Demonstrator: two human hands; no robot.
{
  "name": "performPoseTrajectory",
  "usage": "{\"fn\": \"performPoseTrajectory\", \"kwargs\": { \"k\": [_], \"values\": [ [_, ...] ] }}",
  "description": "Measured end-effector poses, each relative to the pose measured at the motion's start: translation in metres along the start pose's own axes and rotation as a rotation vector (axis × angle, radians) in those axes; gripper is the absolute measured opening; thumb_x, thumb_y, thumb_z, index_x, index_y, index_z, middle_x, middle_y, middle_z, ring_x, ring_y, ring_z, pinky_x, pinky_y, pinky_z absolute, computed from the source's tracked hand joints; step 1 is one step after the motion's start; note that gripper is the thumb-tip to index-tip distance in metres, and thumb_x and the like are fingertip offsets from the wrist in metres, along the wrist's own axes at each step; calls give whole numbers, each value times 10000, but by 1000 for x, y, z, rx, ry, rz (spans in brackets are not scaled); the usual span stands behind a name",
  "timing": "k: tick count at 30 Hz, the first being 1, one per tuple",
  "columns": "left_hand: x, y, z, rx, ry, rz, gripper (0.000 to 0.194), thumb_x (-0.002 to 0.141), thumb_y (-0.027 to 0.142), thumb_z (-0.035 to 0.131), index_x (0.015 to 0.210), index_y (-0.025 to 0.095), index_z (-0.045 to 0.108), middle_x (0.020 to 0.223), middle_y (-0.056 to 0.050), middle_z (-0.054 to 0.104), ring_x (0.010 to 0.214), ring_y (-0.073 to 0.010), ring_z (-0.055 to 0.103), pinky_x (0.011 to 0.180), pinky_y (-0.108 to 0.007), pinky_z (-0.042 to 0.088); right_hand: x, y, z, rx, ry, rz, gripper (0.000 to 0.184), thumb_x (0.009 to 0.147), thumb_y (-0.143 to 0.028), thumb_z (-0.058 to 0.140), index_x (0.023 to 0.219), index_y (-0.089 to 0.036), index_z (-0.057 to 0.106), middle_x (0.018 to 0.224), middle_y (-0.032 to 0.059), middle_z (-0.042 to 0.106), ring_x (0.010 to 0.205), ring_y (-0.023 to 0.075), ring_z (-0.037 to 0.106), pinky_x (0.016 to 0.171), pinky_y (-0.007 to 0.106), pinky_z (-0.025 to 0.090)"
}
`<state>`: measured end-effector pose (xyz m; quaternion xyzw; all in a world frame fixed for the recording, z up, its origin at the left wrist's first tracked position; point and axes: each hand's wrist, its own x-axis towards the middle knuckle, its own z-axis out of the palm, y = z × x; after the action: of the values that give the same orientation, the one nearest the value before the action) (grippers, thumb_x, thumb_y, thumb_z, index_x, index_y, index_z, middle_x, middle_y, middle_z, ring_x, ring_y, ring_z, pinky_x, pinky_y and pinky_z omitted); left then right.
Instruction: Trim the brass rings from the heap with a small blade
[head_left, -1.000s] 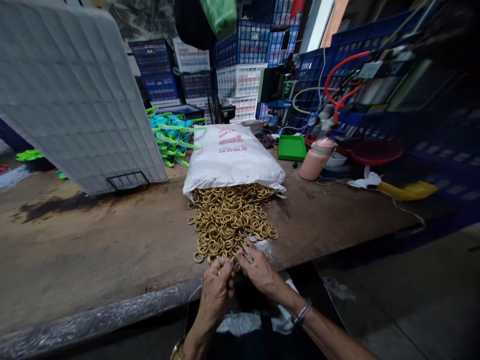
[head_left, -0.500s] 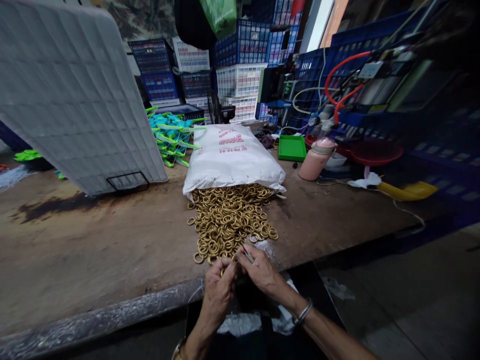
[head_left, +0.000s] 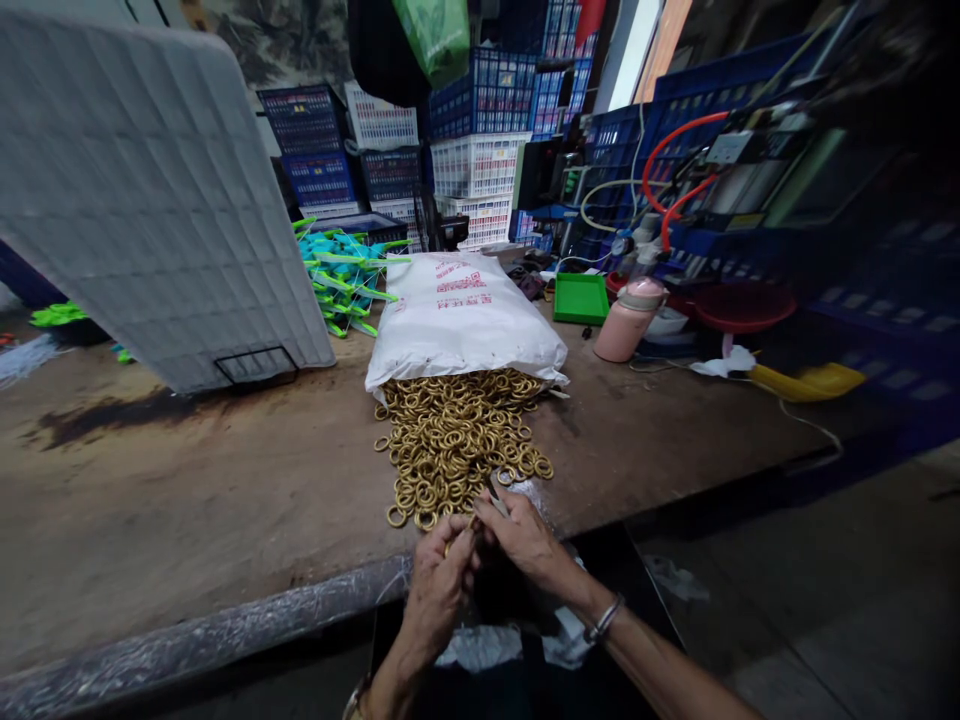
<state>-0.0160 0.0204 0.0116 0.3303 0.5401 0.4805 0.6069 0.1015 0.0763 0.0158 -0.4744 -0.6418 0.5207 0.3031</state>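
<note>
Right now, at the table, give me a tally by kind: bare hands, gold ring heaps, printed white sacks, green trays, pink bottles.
Left hand and right hand: 2
Gold ring heap: 1
Printed white sack: 1
Green tray: 1
Pink bottle: 1
Total: 6
</note>
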Motion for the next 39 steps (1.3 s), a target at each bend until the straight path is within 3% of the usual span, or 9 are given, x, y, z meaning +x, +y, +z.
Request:
{"fn": "performPoseTrajectory", "kwargs": {
  "k": [6, 12, 15, 27, 39],
  "values": [
    [0, -2, -2, -37, -34, -25, 315, 739, 480, 546, 765, 168, 523, 530, 73, 421, 372, -29, 283, 350, -145, 202, -2, -1, 0, 34, -14, 15, 258, 819, -350, 401, 637, -179, 466, 535, -45, 454, 507, 89, 408, 505, 205, 328],
    [1, -3, 0, -11, 12, 21, 321, 710, 465, 574, 657, 167, 465, 497, 75, 416, 381, -28, 279, 371, -153, 212, -2, -1, 2, -238, 7, -103, 229, 803, -342, 443, 656, -176, 497, 594, -42, 474, 569, 94, 412, 552, 211, 325],
    [1, -3, 0, 49, 39, 87, 326, 708, 461, 573, 621, 161, 477, 503, 63, 421, 407, -39, 314, 391, -163, 238, -2, 0, 4, -269, -3, -100, 240, 813, -339, 428, 648, -176, 492, 585, -47, 462, 561, 92, 396, 551, 211, 323],
    [-4, -2, -3, -45, -3, -6, 328, 702, 482, 582, 726, 165, 502, 500, 77, 423, 366, -28, 280, 356, -156, 191, -1, 6, 6, 30, -88, 38, 241, 807, -347, 415, 638, -179, 450, 552, -51, 438, 524, 80, 388, 503, 197, 313],
    [-7, -7, 3, -75, -68, 17, 331, 746, 484, 539, 681, 165, 481, 523, 64, 435, 369, -28, 288, 338, -150, 192, -10, 0, 3, 62, -60, 25, 268, 799, -352, 407, 604, -178, 465, 533, -31, 487, 529, 91, 428, 529, 208, 344]
  ]
}}
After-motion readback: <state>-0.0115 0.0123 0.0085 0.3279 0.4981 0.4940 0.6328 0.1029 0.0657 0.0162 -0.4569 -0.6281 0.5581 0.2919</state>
